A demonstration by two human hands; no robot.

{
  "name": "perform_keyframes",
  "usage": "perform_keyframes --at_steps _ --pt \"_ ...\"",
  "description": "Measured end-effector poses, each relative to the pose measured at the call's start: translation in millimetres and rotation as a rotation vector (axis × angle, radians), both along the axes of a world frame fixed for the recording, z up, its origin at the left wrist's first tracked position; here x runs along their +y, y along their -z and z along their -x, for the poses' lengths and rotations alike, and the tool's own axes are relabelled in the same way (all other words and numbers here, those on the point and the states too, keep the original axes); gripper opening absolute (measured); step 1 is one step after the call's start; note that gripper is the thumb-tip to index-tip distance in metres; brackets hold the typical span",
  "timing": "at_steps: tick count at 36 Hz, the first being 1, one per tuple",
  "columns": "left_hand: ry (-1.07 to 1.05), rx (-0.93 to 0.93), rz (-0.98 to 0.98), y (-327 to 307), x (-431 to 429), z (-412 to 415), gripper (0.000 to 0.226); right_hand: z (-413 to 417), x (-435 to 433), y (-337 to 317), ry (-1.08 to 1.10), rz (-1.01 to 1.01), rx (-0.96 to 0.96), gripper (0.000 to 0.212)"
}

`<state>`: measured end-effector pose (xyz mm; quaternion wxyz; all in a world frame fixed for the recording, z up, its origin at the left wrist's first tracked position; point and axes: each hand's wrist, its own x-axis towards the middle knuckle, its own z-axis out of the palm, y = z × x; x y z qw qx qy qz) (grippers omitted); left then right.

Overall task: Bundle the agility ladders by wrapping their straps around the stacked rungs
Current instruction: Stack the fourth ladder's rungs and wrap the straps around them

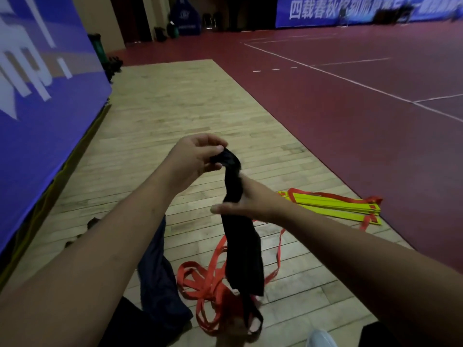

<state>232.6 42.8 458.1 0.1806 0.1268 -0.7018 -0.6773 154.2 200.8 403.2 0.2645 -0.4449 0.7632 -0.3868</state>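
Head view: the left hand point(195, 156) pinches the top of a black cloth point(243, 246); the right hand point(253, 199) grips its middle. Loose red straps point(200, 279) lie beneath on the wooden floor point(175, 108); the stacked yellow rungs point(333, 205) rest near its edge, beside the open red court point(350, 108).

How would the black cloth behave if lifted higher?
Probably floppy: the black cloth droops limp below the right hand. Likely light, since the left hand only pinches its bunched top. It may snag the red straps beneath.
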Motion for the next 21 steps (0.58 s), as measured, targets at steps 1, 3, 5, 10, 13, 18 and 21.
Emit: perform_keyframes --at_steps 1,3,5,10,13,18,21 --pt "0.041 -0.022 0.031 0.3 -1.2 -2.6 0.014 -4.5 -4.8 0.6 0.002 -0.041 0.111 0.040" --pt "0.107 -0.060 0.074 0.2 -5.9 -8.4 0.010 -7.2 -13.1 -0.9 0.034 -0.064 0.266 0.023" --pt "0.152 -0.067 0.058 -0.9 -18.7 -15.8 0.014 -6.3 -24.0 -3.2 0.056 -0.054 0.341 0.017" --pt "0.153 0.033 0.069 5.3 -71.9 -40.8 0.101 -9.9 -61.6 -30.7 0.131 0.184 0.137 0.008" --pt "0.212 -0.174 0.180 35.5 -93.1 -60.5 0.092 -17.3 -93.0 -56.6 0.185 0.291 0.069 0.011" --pt "0.212 -0.522 0.366 105.9 -114.9 -90.8 0.067 -25.0 -157.8 -68.2 0.307 0.428 -0.185 0.014" --pt "-0.013 -0.373 0.121 135.5 -141.9 -104.6 0.059 -24.3 -195.5 -52.2 0.388 0.434 -0.329 0.019"
